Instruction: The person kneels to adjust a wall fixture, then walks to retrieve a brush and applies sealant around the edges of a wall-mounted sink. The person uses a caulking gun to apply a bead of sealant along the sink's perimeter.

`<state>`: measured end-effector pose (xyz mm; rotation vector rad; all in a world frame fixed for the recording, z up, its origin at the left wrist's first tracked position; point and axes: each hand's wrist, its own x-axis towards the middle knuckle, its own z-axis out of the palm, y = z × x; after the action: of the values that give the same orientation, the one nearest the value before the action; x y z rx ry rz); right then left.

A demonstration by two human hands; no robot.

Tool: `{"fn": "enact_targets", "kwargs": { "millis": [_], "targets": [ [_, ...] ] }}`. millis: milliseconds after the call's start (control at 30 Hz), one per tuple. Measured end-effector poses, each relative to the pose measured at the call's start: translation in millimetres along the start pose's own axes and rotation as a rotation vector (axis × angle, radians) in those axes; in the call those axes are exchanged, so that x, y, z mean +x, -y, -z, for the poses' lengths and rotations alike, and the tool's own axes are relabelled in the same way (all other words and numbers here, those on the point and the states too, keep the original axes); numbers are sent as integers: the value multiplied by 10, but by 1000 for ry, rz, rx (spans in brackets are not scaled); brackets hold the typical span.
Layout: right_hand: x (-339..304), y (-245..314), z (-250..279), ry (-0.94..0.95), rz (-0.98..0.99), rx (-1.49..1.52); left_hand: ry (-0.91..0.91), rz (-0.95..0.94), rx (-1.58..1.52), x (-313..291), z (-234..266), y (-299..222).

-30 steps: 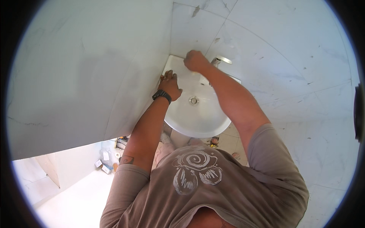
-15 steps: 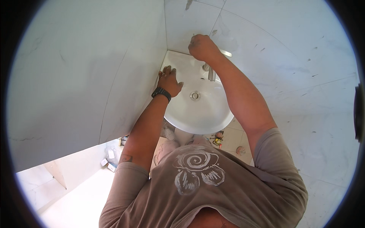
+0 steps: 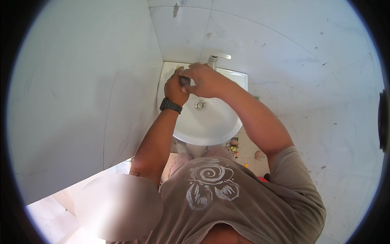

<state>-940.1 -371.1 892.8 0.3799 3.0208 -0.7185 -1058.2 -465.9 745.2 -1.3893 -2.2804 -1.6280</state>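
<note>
Both my hands meet over the back left part of a white washbasin (image 3: pixel 209 132). My left hand (image 3: pixel 176 90), with a black watch (image 3: pixel 171 106) at its wrist, is closed with its fingertips against the other hand. My right hand (image 3: pixel 206 82) reaches across from the right, its fingers and thumb curled around a small dark shape (image 3: pixel 185 81) between the hands. Whether that is an object or darkened fingertips I cannot make out. Just behind the right hand stands a chrome tap (image 3: pixel 221 56), its base partly hidden. The round drain (image 3: pixel 200 105) shows below the hands.
A tiled wall (image 3: pixel 122 93) rises close on the left of the basin, another tiled wall (image 3: pixel 276 53) behind it. Small coloured items (image 3: pixel 234 149) lie on the floor beyond the basin's front right rim. A pale blurred oval (image 3: pixel 122 207) covers the lower left.
My right hand has come down and left from the wall behind the tap to meet my left hand. The left hand has lifted off the basin's rim and closed. The blurred oval has appeared.
</note>
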Motion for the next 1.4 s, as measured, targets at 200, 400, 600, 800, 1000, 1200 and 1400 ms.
{"fn": "enact_targets", "kwargs": {
  "millis": [200, 400, 600, 800, 1000, 1200, 1400],
  "targets": [
    [134, -545, 1127, -757, 408, -735, -108, 78, -10, 56, -3, 84],
    [387, -983, 1267, -849, 520, -985, -31, 375, -298, 227, -104, 15],
    [459, -1118, 1220, -941, 579, -1013, 215, 236, -296, 406, -543, 310],
    [435, -1163, 1212, -886, 595, -902, -166, 37, 417, 445, -62, 286],
    [476, -1139, 1224, -940, 633, -873, 175, -43, 22, 298, -348, -14],
    [442, -1156, 1231, -925, 626, -852, -56, 286, 691, 497, -43, 174],
    [513, -1115, 1223, -1012, 684, -803, 26, 299, 425, 729, -37, 79]
  ]
}}
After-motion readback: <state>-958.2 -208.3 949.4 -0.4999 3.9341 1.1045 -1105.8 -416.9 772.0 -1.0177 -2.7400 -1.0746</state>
